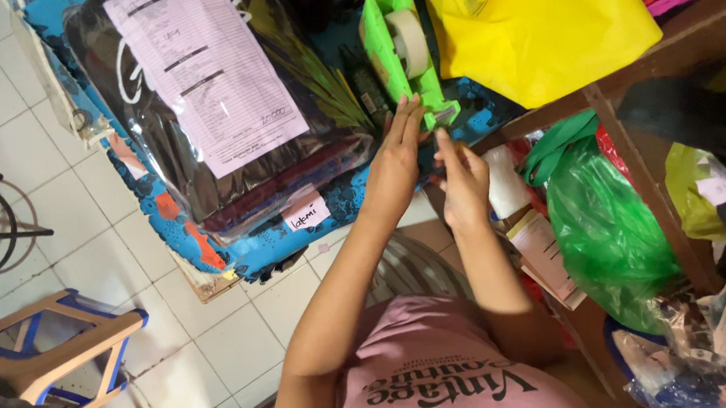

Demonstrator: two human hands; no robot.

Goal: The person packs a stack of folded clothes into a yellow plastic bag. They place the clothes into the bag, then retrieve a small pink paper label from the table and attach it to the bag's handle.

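Green plastic tape dispenser (399, 52), upper centre of the frame, lying on the blue patterned tabletop (255, 250) with its cutter end toward us. Our left hand (396, 163) touches that end with straight, closed fingers, holding nothing; our right hand (462, 180) pinches narrowly just beside it, seemingly on tape. Clear-bagged dark garment (203, 113) with pink paper form (205, 70) lies left; yellow bag (538, 21) right.

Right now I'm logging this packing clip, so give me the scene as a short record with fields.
left hand: fingertips on the green tape dispenser
right hand: raised beside the left, just below the dispenser's cutter end
surface: dark plastic-wrapped parcel with a pink sheet on top
nearby: yellow bag, green bag
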